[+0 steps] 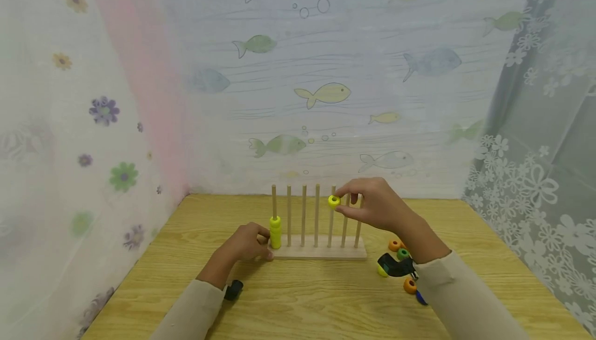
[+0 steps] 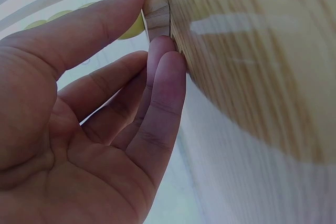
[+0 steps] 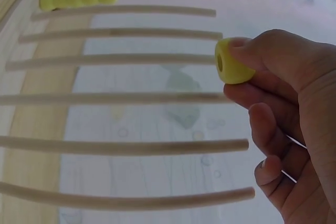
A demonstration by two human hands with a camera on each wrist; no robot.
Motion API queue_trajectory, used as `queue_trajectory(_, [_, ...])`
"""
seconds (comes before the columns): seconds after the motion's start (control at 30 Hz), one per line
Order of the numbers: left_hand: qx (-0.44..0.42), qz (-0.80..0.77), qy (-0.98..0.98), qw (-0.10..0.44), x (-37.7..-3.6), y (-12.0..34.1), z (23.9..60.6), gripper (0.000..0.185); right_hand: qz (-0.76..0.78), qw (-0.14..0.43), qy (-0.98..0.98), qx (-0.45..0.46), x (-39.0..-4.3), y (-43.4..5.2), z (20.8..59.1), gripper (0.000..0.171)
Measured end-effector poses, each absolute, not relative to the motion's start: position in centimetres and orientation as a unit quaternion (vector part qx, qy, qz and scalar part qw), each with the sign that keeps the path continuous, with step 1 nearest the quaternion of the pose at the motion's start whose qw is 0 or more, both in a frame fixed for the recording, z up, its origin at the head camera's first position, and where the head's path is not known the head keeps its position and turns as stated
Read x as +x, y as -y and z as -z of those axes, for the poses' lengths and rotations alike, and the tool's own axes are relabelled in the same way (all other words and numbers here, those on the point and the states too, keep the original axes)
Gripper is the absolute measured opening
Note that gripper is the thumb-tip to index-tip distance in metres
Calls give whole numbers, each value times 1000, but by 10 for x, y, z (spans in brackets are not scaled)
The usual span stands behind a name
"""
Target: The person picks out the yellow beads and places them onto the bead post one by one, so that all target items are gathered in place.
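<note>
Right hand (image 1: 377, 206) pinches a yellow bead (image 1: 333, 201); left hand (image 1: 249, 244) rests on the peg rack's base (image 1: 321, 253).

Held in the thumb and fingertips, the yellow bead sits up by the tops of the wooden pegs (image 1: 316, 213). Left fingers are nearly straight and press the base's left end, next to a stack of yellow beads (image 1: 276, 232) on the far-left peg. Some loose beads (image 1: 401, 253) lie on the table (image 1: 307, 298) near the right wrist.

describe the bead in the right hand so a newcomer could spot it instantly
On the wooden table stands a wooden rack of seven upright pegs. The yellow bead is pinched by the right hand near the peg tops. Unlike the yellow beads stacked on the leftmost peg, it is airborne.
</note>
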State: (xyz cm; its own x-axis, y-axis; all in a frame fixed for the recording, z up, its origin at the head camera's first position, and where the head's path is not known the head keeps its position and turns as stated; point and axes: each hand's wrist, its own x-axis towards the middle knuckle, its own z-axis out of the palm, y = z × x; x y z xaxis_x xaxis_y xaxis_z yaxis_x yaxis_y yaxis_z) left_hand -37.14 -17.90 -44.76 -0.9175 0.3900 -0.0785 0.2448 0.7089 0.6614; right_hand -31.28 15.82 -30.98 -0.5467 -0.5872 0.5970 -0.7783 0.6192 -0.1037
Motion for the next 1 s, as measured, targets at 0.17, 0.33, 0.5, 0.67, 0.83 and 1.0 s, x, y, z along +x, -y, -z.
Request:
queue_trajectory(0.17, [174, -341, -918, 107, -372, 179, 448, 60, -184, 275, 852, 405, -314, -151, 305, 26])
queue_trajectory(0.33, [177, -343, -916, 109, -372, 179, 447, 61, -191, 282, 845, 413, -314, -143, 301, 25])
queue_trajectory(0.5, [174, -340, -918, 109, -372, 179, 449, 62, -196, 280, 842, 418, -315, -137, 298, 25])
queue_trajectory(0.67, [170, -340, -918, 109, -372, 179, 450, 62, -196, 284, 841, 416, -317, -130, 296, 26])
queue_trajectory(0.83, [173, -341, -918, 108, -371, 179, 448, 61, -212, 289, 833, 423, -320, -122, 294, 26])
queue_trajectory(1.0, [172, -340, -918, 109, -371, 179, 447, 61, -219, 286, 832, 423, -323, -115, 295, 24])
